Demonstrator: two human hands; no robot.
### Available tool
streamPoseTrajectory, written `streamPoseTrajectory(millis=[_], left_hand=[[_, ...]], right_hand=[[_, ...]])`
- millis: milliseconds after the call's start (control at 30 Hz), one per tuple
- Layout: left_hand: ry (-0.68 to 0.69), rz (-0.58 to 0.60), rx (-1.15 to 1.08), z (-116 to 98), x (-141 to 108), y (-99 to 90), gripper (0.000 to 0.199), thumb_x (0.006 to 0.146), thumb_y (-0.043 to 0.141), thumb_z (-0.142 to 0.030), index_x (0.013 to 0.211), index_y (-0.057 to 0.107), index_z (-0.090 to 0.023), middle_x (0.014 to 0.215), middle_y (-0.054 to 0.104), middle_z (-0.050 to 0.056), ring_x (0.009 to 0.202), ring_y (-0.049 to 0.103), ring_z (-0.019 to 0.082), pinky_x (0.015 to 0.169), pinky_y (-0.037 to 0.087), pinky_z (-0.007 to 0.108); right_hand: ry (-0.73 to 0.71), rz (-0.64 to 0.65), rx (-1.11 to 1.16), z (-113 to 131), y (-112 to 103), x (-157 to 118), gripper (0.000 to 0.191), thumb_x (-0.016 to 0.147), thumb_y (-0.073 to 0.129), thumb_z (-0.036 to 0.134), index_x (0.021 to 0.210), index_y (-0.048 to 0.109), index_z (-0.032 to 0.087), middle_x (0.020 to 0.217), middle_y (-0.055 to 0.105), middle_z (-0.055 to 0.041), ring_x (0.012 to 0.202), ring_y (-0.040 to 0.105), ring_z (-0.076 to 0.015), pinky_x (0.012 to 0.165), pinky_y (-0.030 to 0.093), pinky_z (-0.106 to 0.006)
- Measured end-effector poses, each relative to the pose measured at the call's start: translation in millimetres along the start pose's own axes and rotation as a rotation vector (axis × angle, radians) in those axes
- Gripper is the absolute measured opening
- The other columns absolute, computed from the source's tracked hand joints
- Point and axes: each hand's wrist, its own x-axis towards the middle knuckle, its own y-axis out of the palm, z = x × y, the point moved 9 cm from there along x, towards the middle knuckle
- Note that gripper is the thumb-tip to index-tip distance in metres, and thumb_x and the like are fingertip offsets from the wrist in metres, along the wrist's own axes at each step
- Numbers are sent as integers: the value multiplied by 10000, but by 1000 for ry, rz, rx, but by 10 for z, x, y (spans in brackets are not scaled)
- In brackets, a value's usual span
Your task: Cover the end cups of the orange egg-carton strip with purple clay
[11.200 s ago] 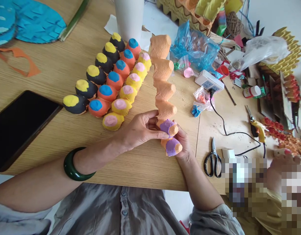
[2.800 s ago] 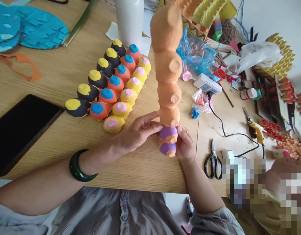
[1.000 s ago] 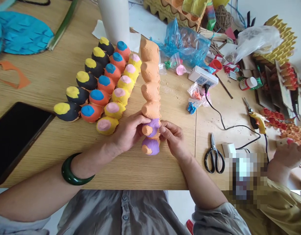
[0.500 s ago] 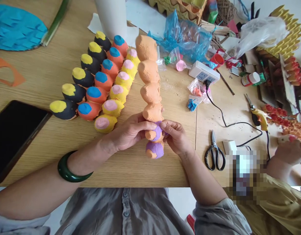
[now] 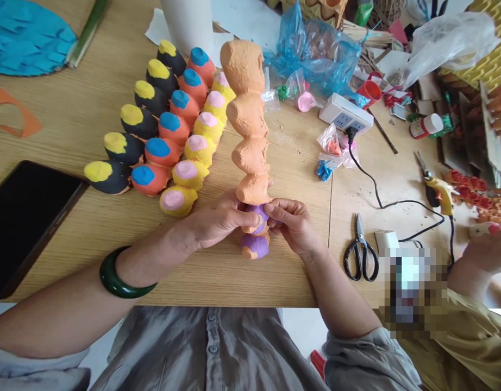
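A long strip of orange egg-carton bumps points away from me, its far end raised. My left hand is closed around the strip near its close end, thumb on the second bump. My right hand pinches the edge of the purple clay on that bump, between thumb and bent fingers. More purple clay covers much of the nearest bump, with orange showing at its tip. Left of it lie finished-looking rows of black bumps, orange-red bumps and yellow bumps with coloured caps.
A phone lies at left. Scissors, a power strip, clay bags and a glue gun with cords are at right. A white cylinder stands behind. A co-worker's hand is at far right.
The strip's far end has come up and a little left, and its near end has shifted slightly left. My left thumb has slid down on the second bump. Both hands keep their hold.
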Motion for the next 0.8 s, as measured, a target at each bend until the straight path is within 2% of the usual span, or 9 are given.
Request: streamPoseTrajectory(millis=[100, 233, 400, 567, 633, 700, 767, 800], left_hand=[[-39, -2, -30, -24, 30, 31, 233, 855, 787, -282, 763, 599, -179, 758, 609, -17, 763, 558, 137, 812, 525, 304], [-33, -61, -96, -64, 76, 6, 344, 874, 786, -459, 777, 584, -197, 750, 577, -5, 791, 549, 168, 858, 533, 345], [-44, -173, -154, 22, 94, -136, 200, 839, 828, -315, 860, 683, -179, 819, 620, -2, 817, 559, 156, 832, 512, 317], [-20, -162, -187, -8, 105, -142, 184, 790, 880, -292, 853, 743, -187, 853, 677, 10, 846, 605, 172, 828, 529, 314], [-1, -177, -199, -31, 103, -148, 183, 791, 883, -281, 820, 729, -187, 804, 656, -1, 792, 583, 152, 774, 516, 285], [25, -209, -194, -50, 99, -171, 179, 796, 879, -273, 821, 724, -187, 767, 640, -11, 747, 560, 136, 726, 497, 262], [63, -246, -176, -74, 95, -208, 186, 793, 881, -282, 830, 727, -184, 755, 644, -11, 731, 555, 130, 701, 487, 251], [86, -262, -167, -91, 94, -228, 198, 789, 886, -293, 825, 727, -181, 759, 649, -7, 740, 563, 131, 704, 490, 248]], right_hand=[[-8, -43, -15, 24, -54, 16, 465, 713, 942, 586, 657, 700, 193, 559, 522, 56, 501, 375, -66, 470, 280, -236], [6, -59, -14, 32, -79, 29, 499, 700, 943, 602, 653, 658, 195, 571, 495, 61, 500, 366, -68, 460, 299, -241], [-46, -93, 1, 70, -94, 16, 512, 771, 880, 639, 649, 639, 204, 620, 540, 35, 534, 421, -89, 476, 345, -251], [-133, -166, -155, 111, -164, -2, 501, 874, 792, 653, 694, 658, 205, 643, 528, 33, 555, 430, -96, 506, 353, -263], [-220, -234, -215, 178, -230, -36, 399, 928, 759, 598, 830, 731, 213, 677, 525, 37, 570, 438, -103, 504, 345, -263], [-383, -290, -315, 316, -253, -110, 263, 987, 722, 491, 1026, 783, 239, 740, 540, 34, 607, 459, -110, 530, 371, -264], [-586, -287, -485, 475, -169, -213, 205, 1034, 672, 359, 1175, 793, 272, 822, 577, 18, 669, 503, -119, 594, 426, -277], [-681, -256, -586, 532, -87, -263, 234, 1049, 642, 291, 1229, 791, 286, 862, 604, 5, 708, 534, -128, 627, 452, -287]])
